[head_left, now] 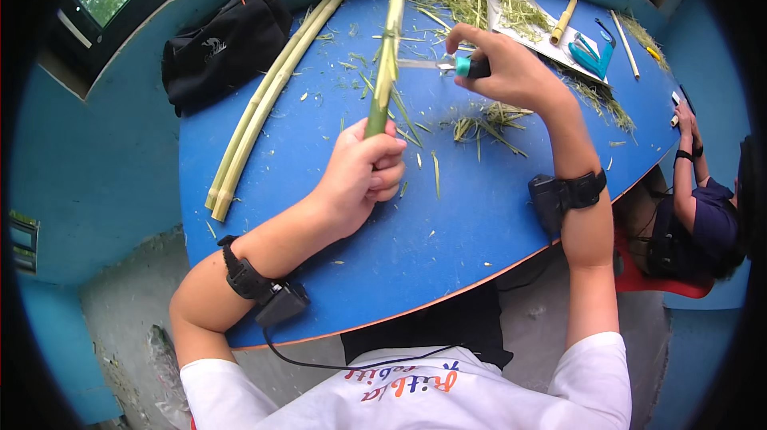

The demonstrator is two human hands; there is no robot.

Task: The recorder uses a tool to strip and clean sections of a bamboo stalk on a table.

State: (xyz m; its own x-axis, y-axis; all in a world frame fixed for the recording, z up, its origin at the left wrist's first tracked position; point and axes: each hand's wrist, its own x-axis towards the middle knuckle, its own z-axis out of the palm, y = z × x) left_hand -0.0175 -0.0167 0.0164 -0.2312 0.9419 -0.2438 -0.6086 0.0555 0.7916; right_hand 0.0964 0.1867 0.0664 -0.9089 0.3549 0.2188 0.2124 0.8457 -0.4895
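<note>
Item: green bamboo stalk [387,47], held upright over a blue round table [335,214], its lower end enclosed in the left hand [361,176], fingers wrapped tight around it, its top reaching past the far table edge. Tool: knife with a teal-and-black handle [470,67], gripped in the closed right hand [505,71], the blade [419,64] lying level and meeting the stalk about a third of the way down. Containers: a black bag [224,43] lies closed at the far left edge of the table, contents not visible; a pale flat board or tray [559,51] at the far right carries green shavings, a short bamboo piece [563,19] and teal-handled scissors [593,55]. Loose stock: two long pale bamboo poles [268,95] lie side by side, running from the far middle towards the near left edge, well apart from the hands. Waste: green shavings [487,122] are scattered under and beyond the knife, thickest at the far side. Edges and room: the near, orange-trimmed rim curves just below both forearms, each wearing a black wrist device; the blue surface between the hands and that rim bears only small chips. Another person [703,206] sits at the right edge, arm raised near the table rim.
</note>
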